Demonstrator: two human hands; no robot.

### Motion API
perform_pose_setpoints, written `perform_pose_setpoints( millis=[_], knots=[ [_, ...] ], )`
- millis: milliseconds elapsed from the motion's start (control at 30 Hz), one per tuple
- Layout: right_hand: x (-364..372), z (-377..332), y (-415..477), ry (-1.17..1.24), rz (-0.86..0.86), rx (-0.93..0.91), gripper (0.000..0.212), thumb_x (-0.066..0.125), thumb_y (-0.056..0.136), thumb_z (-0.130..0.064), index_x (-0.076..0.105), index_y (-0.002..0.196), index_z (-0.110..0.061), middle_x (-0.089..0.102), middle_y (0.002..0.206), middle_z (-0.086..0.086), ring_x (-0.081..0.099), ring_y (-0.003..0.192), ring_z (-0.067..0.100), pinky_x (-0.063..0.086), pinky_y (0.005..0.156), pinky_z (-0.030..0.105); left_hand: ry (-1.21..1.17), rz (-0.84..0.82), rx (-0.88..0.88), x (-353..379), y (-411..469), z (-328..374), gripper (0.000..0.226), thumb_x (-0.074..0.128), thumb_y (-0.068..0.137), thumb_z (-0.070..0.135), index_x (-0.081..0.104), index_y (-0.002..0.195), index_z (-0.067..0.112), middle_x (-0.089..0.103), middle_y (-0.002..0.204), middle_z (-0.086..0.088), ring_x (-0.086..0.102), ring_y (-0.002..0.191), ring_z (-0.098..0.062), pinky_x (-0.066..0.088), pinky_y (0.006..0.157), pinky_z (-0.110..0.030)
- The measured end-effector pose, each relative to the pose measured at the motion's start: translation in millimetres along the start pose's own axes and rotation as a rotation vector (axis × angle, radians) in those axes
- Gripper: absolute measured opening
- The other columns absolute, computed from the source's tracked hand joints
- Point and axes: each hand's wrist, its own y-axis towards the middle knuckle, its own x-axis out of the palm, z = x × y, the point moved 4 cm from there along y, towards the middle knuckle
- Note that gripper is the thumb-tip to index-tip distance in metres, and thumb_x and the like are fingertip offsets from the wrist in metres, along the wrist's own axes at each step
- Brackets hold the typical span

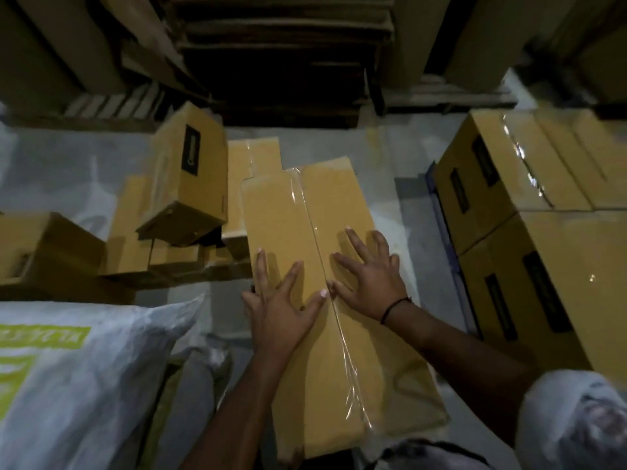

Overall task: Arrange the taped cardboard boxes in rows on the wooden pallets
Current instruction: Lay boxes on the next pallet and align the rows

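Head camera, looking down in a dim storeroom: a person's two hands lie flat on the top of a long taped cardboard box (281,212) that runs lengthwise away from the body across the middle of the grey floor (407,157); what the box rests on is hidden beneath it. A strip of clear tape (342,361) seals the centre seam from end to end. Left hand (281,300) rests on the left flap with fingers straight and spread, thumb reaching to the seam, gripping nothing. Right hand (369,283) lies on the right flap just beside it, fingers likewise splayed and flat, the outermost at the box's right edge; a dark band (390,310) circles that wrist. Beyond the box's far end, another taped box (251,157) lies close against it. Toward the floor's left side sits a loose pile of boxes (135,232), one tilted box (190,171) with a black label propped on top. Along the right side, sealed boxes (509,171) stand in a neat stacked row, tape glinting on their tops, above a blue-edged base (441,212). A white sack (84,385) with green print fills the lower left corner. At the far edge, a dark layered stack (281,56) stands between tall cartons, too dim to identify.
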Motion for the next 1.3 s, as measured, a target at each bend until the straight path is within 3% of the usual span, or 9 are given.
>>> perform_pose_setpoints(
  millis=[100, 200, 267, 433, 800, 1033, 1200, 1300],
  knots=[
    [-44, 10, -29, 0.051, 0.109, -0.054, 0.054, 0.049, 0.089, -0.068, 0.058, 0.136, -0.044, 0.014, 0.168, -0.015, 0.014, 0.151, 0.033, 0.035, 0.099, 0.058, 0.052, 0.088, 0.061, -20, -23, 46, 0.081, 0.056, 0.075, 0.088, 0.043, 0.148, 0.055, -0.028, 0.165, 0.020, 0.023, 0.136, -0.045, 0.046, 0.101, -0.058],
    [-88, 33, -63, 0.087, 0.183, -0.078, 0.051, 0.051, 0.090, -0.063, 0.058, 0.137, -0.044, 0.021, 0.166, -0.018, 0.015, 0.151, 0.026, 0.033, 0.100, 0.055, 0.083, 0.097, 0.113, -33, -43, 97, 0.083, 0.051, 0.075, 0.091, 0.037, 0.150, 0.058, -0.026, 0.165, 0.023, 0.012, 0.144, -0.044, 0.034, 0.110, -0.061],
    [-116, 57, -91, 0.099, 0.234, -0.062, 0.049, 0.054, 0.090, -0.061, 0.060, 0.135, -0.043, 0.028, 0.163, -0.017, 0.019, 0.150, 0.025, 0.034, 0.099, 0.056, 0.137, 0.099, 0.149, -35, -64, 136, 0.085, 0.045, 0.074, 0.095, 0.034, 0.150, 0.058, -0.016, 0.168, 0.023, 0.007, 0.147, -0.044, 0.029, 0.114, -0.062],
    [-172, 142, -178, 0.138, 0.303, 0.033, 0.046, 0.055, 0.091, -0.060, 0.061, 0.134, -0.043, 0.036, 0.158, -0.017, 0.022, 0.147, 0.021, 0.036, 0.104, 0.057, 0.138, 0.129, 0.236, -12, -129, 244, 0.092, 0.041, 0.068, 0.100, 0.040, 0.149, 0.056, 0.005, 0.168, 0.024, 0.016, 0.144, -0.039, 0.032, 0.114, -0.060],
    [-260, 338, -352, 0.057, 0.304, 0.370, 0.054, 0.053, 0.088, -0.067, 0.059, 0.136, -0.041, 0.040, 0.155, -0.017, 0.025, 0.144, 0.017, 0.036, 0.107, 0.050, 0.121, -0.065, 0.498, 93, -227, 453, 0.096, 0.041, 0.065, 0.101, 0.052, 0.144, 0.048, 0.026, 0.164, 0.020, 0.025, 0.135, -0.027, 0.036, 0.108, -0.047],
    [-259, 459, -420, 0.085, 0.328, 0.614, 0.059, 0.051, 0.085, -0.073, 0.058, 0.135, -0.043, 0.040, 0.154, -0.018, 0.025, 0.143, 0.017, 0.036, 0.105, 0.050, 0.122, -0.177, 0.681, 186, -242, 562, 0.097, 0.039, 0.064, 0.103, 0.057, 0.141, 0.046, 0.031, 0.162, 0.020, 0.025, 0.137, -0.030, 0.039, 0.109, -0.054],
    [-265, 559, -463, 0.111, 0.334, 0.818, 0.065, 0.048, 0.082, -0.079, 0.058, 0.135, -0.044, 0.040, 0.154, -0.020, 0.026, 0.142, 0.016, 0.036, 0.105, 0.048, 0.077, -0.315, 0.794, 265, -250, 658, 0.092, 0.045, 0.064, 0.101, 0.062, 0.135, 0.045, 0.033, 0.160, 0.022, 0.026, 0.138, -0.030, 0.036, 0.109, -0.049],
    [-278, 611, -485, 0.104, 0.374, 0.895, 0.074, 0.036, 0.074, -0.082, 0.060, 0.133, -0.043, 0.044, 0.152, -0.019, 0.027, 0.140, 0.015, 0.038, 0.105, 0.048, 0.059, -0.380, 0.857, 307, -255, 711, 0.090, 0.046, 0.065, 0.100, 0.061, 0.136, 0.046, 0.031, 0.160, 0.023, 0.026, 0.135, -0.026, 0.033, 0.110, -0.047]
  ],
)
